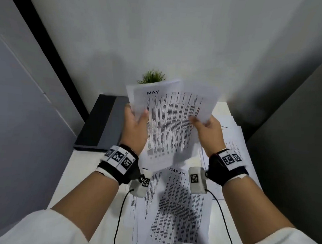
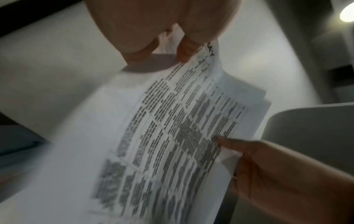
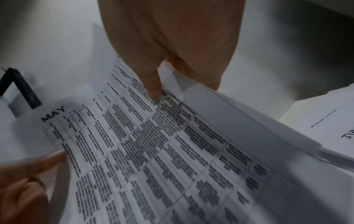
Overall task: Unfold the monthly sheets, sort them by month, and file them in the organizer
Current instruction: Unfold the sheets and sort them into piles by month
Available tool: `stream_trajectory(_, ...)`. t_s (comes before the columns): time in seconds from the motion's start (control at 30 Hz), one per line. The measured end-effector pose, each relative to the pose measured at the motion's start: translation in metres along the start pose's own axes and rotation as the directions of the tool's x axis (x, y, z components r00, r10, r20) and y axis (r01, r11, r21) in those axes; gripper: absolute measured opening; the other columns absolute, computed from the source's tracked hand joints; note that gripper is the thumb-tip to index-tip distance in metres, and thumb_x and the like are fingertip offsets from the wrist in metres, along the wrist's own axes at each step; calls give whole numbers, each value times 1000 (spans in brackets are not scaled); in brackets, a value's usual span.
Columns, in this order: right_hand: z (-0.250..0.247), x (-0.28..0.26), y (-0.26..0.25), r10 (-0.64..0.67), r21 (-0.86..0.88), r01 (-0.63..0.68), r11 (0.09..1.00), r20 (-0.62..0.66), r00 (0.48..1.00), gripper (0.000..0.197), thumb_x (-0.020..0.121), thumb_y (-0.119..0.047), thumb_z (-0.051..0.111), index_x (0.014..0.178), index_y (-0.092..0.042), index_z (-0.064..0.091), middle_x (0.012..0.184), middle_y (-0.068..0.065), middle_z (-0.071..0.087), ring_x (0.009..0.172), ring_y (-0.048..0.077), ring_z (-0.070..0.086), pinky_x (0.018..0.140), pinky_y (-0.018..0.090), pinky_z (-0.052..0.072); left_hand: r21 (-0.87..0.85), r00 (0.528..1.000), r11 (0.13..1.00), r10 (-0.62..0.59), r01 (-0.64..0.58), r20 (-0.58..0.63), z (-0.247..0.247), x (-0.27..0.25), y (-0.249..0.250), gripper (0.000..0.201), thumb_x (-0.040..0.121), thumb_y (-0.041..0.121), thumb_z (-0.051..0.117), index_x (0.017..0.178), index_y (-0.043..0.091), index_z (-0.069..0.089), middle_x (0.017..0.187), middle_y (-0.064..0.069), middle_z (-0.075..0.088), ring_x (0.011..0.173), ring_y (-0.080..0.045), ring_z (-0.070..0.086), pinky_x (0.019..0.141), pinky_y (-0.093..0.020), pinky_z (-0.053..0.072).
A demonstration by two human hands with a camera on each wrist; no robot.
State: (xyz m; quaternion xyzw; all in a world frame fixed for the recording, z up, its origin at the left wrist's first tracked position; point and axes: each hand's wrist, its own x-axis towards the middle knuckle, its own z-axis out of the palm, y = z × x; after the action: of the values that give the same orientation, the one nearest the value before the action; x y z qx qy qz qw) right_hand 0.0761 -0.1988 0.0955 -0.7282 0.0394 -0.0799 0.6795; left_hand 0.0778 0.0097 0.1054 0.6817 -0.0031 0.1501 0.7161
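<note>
I hold a small sheaf of printed sheets in the air above the table, with the MAY sheet (image 1: 171,120) on top and facing me. My left hand (image 1: 138,117) pinches its left edge, thumb on the front. On the right edge my right hand (image 1: 201,124) does the same, its thumb pressing the print. In the left wrist view the MAY sheet (image 2: 172,136) runs from the left hand (image 2: 153,37) to the right hand (image 2: 277,174). The right wrist view shows the MAY sheet (image 3: 153,151) with blank sheets fanned behind it. A FEBRUARY sheet (image 1: 180,206) lies flat below.
A dark organizer (image 1: 98,126) lies closed at the table's back left. Behind the sheaf a small green plant (image 1: 153,77) stands by the wall. More sheets are stacked at the right (image 1: 234,137), one headed JUN (image 3: 335,128). The white table (image 1: 75,173) is bare at the left.
</note>
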Motion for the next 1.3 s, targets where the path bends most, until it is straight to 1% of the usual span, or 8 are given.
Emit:
stream_trajectory(0.07, 0, -1, 3, -33, 52, 35, 998, -40, 999, 23, 83, -38, 68, 105, -31, 65, 102, -11, 72, 97, 5, 66, 80, 24, 50, 69, 1000, 997, 24, -24, -3, 3, -11, -6, 29, 97, 22, 52, 123, 25, 37, 114, 16, 58, 102, 12, 58, 84, -11, 47)
stream_trajectory(0.23, -8, -5, 28, -16, 87, 19, 996, -40, 999, 25, 80, -40, 72, 103, -30, 68, 103, -8, 72, 97, 9, 68, 78, 23, 53, 107, 999, 994, -33, 29, 35, -6, -35, -34, 61, 91, 50, 50, 142, 32, 22, 132, -1, 55, 121, -14, 56, 100, -40, 48)
stream_trajectory(0.37, -5, -17, 70, 205, 110, -200, 974, -37, 978, 25, 76, -16, 76, 99, -23, 70, 99, -3, 73, 98, 17, 67, 77, 28, 53, 183, 997, 983, -48, 35, 65, -7, -53, -64, 27, 95, 38, 49, 111, 53, 33, 101, 13, 60, 86, -7, 62, 73, -27, 55)
stream_trajectory(0.6, 6, -12, 102, 339, 180, -313, 932, -132, 932, 37, 68, 0, 70, 103, -11, 68, 97, 6, 71, 93, 22, 62, 71, 29, 47, 203, 983, 964, -180, 170, 31, 1, -42, -93, 40, 95, 28, 46, 98, 64, 30, 101, 9, 60, 81, 5, 63, 70, -21, 55)
stream_trajectory(0.77, 6, -9, 108, 353, 114, -338, 934, -162, 921, 22, 70, 4, 60, 85, -11, 67, 87, 3, 68, 85, 24, 59, 64, 30, 43, 220, 975, 953, -219, 209, 23, 3, -38, -103, 31, 96, 30, 49, 115, 43, 28, 108, 13, 59, 100, -6, 62, 88, -35, 53)
stream_trajectory(0.87, 5, -3, 107, 353, 134, -333, 933, -180, 918, 23, 65, 4, 55, 68, -17, 65, 80, -2, 68, 82, 21, 58, 66, 32, 44, 163, 970, 957, -243, 241, -8, 2, -37, -105, 35, 90, 37, 51, 119, 41, 32, 108, 13, 61, 94, 4, 62, 83, -25, 52)
stream_trajectory(1.13, 9, -10, 119, 377, -6, -379, 926, -80, 923, 18, 82, 0, 53, 85, -15, 62, 88, 2, 63, 88, 23, 56, 70, 32, 47, 328, 927, 880, -373, 343, 32, -1, -47, -110, 53, 101, 29, 42, 148, 16, 21, 149, -11, 39, 136, -24, 40, 114, -43, 33)
stream_trajectory(1.3, -17, 7, 86, 192, 45, -188, 981, -115, 975, 14, 86, -10, 63, 85, -23, 68, 89, -7, 72, 82, 4, 66, 65, 15, 52, 285, 975, 940, -214, 188, 63, 12, -31, -81, 25, 96, 33, 44, 117, 43, 34, 121, 1, 56, 112, -19, 56, 92, -39, 51)
